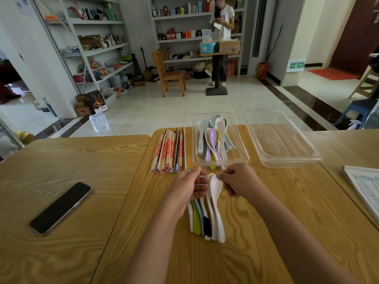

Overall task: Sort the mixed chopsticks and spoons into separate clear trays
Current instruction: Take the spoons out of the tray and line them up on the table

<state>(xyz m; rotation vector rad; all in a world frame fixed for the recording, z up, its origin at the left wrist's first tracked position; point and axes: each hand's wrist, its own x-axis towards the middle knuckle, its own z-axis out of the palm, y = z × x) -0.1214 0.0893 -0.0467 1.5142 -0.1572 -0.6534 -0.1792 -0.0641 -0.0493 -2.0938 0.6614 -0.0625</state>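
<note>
**Spoons bunched just short of their tray**

Wooden surface (102, 160) carries everything. At 1 o'clock on it sits the empty clear tray (291, 158), thin-walled and probably light enough to skid if knocked. At 12 o'clock the spoon tray (220, 161) already holds a loose heap of pastel spoons (213, 138). The chopsticks (169, 150) lie in a tidy sheaf at 11 o'clock, some in paper sleeves, apparently straight on the wood. They look stiff, thin and prone to rolling, so they are best gathered around the middle as one bundle.

Just below the spoon tray, the bundle of spoons (205, 218) hangs with its handles fanned toward 6 o'clock. The left grip (190, 187) is curled around its upper part. The spoons look like glossy plastic or melamine: light, rigid and slick against each other, so a slack hold could let one slide out. The handles, clamped together, seem the surest place to hold.

The right grip (238, 181) pinches the bowl end of the white spoon (215, 185) at the front of the bundle, thumb and fingertips closed on its rim.
</note>
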